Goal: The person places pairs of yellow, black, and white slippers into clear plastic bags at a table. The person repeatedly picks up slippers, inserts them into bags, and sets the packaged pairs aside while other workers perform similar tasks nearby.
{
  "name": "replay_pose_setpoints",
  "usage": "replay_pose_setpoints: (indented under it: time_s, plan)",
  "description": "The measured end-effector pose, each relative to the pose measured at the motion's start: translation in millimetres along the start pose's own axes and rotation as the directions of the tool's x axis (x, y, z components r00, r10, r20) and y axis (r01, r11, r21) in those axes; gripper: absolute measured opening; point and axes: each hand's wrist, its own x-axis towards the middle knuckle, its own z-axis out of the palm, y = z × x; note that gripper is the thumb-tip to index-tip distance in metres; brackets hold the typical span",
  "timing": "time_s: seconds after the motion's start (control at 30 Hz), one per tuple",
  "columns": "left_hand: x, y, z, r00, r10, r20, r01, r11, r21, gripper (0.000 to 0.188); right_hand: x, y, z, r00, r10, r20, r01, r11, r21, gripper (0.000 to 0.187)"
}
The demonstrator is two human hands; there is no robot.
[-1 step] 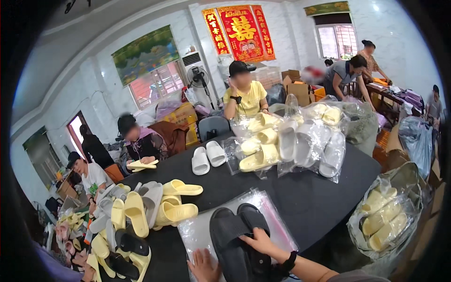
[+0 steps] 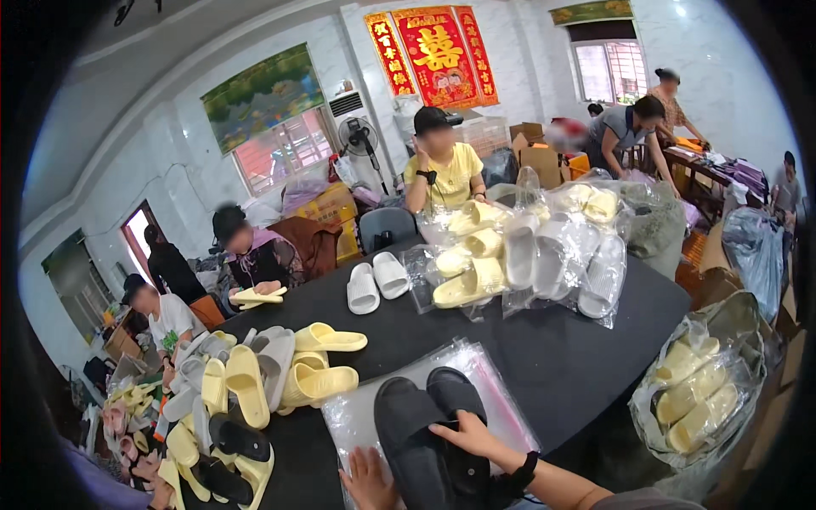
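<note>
Two black slippers (image 2: pixel 410 446) lie unbagged on clear bags (image 2: pixel 347 415), gripped by the right hand (image 2: pixel 470 437), fingers partly hidden, while the left hand (image 2: pixel 371 481) rests loosely open beside them, with bagged slippers (image 2: pixel 558 255) piled beyond both hands and loose slippers (image 2: pixel 246 388) heaped to their left.

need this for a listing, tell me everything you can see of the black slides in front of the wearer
The pair of black slides looks like smooth moulded foam or rubber, with broad straps and rounded ends; a pale dot marks the right one. They lie side by side on clear plastic bags, far ends pointing away from the wearer, near ends partly hidden. The right hand lies across them, touching a strap; the left hand is close beside.
</note>
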Motion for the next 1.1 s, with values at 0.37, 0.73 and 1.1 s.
replay_pose_setpoints:
  time_s: [0.37, 0.73, 1.1]
  plan:
    - [3, -29, 32, 0.988, 0.12, -0.101, -0.067, 0.905, 0.42, 0.055, -23, -110, -155, 0.577, -0.665, -0.474, 0.668, 0.718, -0.195, 0.03]
    - [9, 8, -8, 1.0, -0.009, 0.023, 0.007, 0.997, 0.077, 0.053, 7, -132, -286, 0.696, -0.643, -0.32, 0.527, 0.759, -0.382, 0.013]
    - [4, -31, 12, 0.994, 0.105, 0.017, -0.101, 0.981, -0.167, 0.05, -29, -72, -228, 0.778, -0.611, -0.145, 0.612, 0.79, -0.04, 0.01]
